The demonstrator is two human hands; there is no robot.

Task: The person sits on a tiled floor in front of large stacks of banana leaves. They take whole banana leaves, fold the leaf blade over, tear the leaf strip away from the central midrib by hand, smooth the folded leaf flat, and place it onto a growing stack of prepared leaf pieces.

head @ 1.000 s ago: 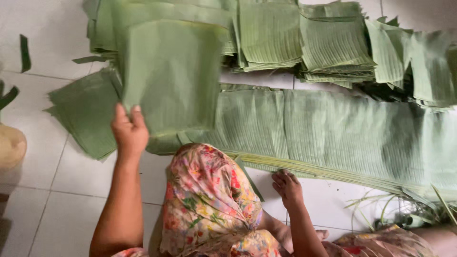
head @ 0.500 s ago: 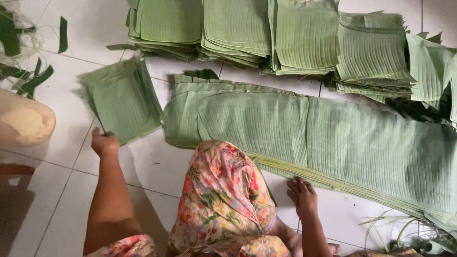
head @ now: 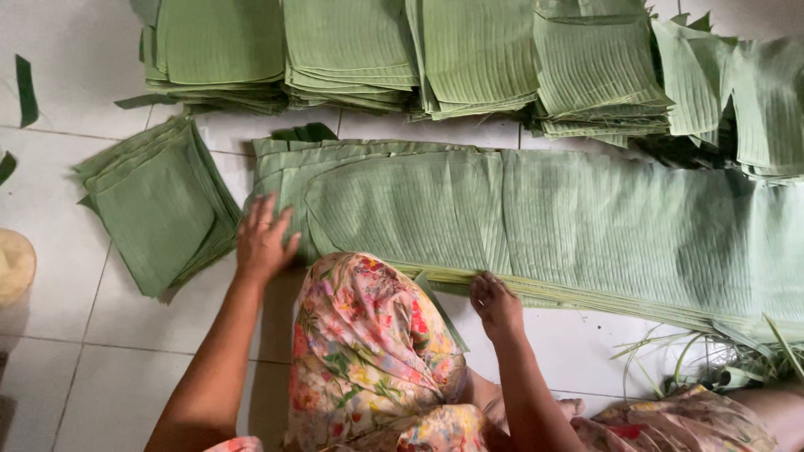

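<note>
Resting spread left hand (head: 264,238) on long banana leaf (head: 536,222), right hand (head: 496,303) pinching its near edge

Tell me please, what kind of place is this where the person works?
Probably the floor of a home or a small workshop where banana leaves are prepared. The white tiled floor carries stacks of cut leaf squares, and a long layered leaf strip lies flat under the left hand and right hand.
</note>
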